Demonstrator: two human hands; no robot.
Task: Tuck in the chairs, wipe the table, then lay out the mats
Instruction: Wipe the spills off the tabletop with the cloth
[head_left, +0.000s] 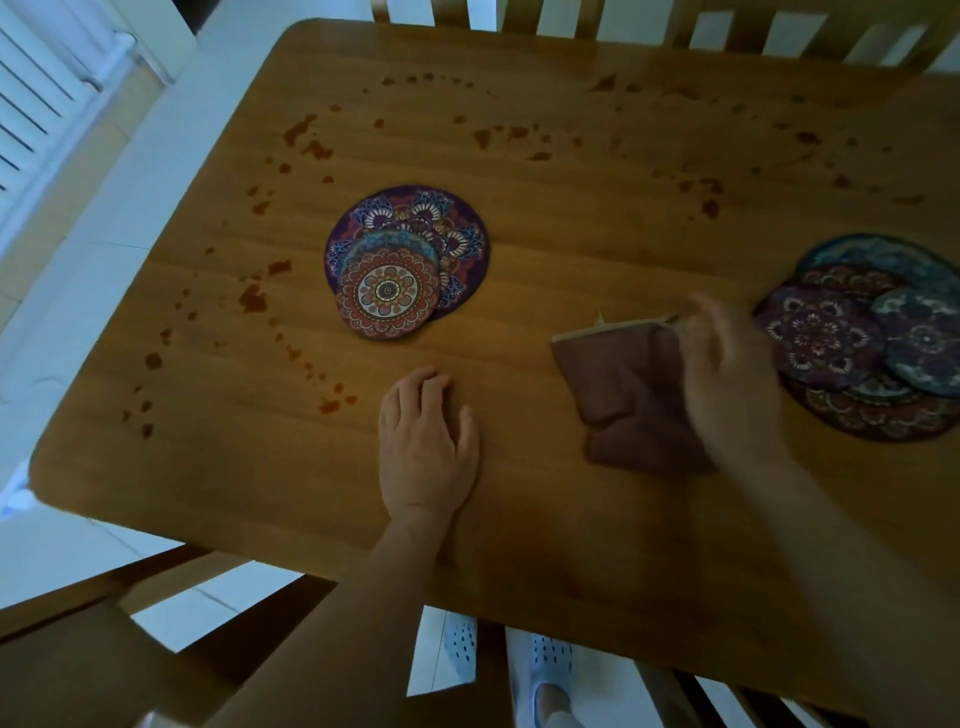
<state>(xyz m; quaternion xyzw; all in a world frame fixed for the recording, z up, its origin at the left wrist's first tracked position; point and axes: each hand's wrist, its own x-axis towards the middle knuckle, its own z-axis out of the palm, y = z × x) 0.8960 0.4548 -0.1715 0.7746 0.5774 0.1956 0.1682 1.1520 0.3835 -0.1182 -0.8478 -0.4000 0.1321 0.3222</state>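
Fingers of right hand (727, 374) pinch brown cloth (631, 395) near table (156, 415) front edge; left hand (423, 441) flat, fingers together. Stains (254, 299) remain, mats (408, 260) still stacked.

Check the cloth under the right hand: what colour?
Plain reddish-brown cloth, pale trim on top edge; head view.

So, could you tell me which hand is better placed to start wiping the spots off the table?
The right hand: it is already at the folded brown cloth. The left hand lies flat and empty on the table, apart from the cloth.
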